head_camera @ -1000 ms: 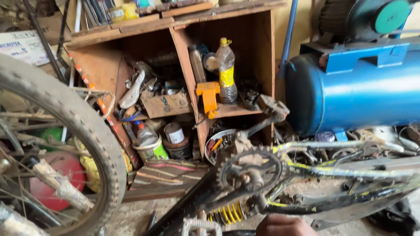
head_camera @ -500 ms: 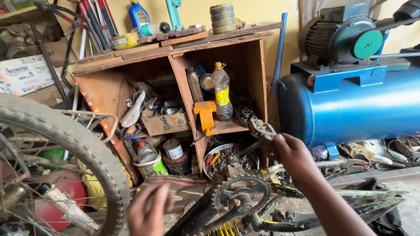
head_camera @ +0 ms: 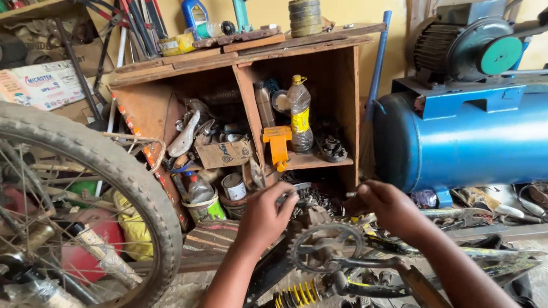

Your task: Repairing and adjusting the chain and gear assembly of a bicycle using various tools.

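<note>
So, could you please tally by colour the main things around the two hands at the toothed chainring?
Grey: 1, toothed metal chainring between left hand and right hand
Blue: 1, cylindrical compressor tank
Yellow: 1, coil spring
Orange: 1, plastic tool
Black: 1, rubber bicycle tyre
Total: 5

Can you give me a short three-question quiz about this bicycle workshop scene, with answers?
1. True or false: the toothed metal chainring lies between the left hand and the right hand.
2. What colour is the big cylindrical metal tank?
3. Where does the clear plastic bottle with the yellow cap stand: A, on the floor; B, inside the wooden shelf box?

Key: 1 true; 2 blue; 3 B.
</note>
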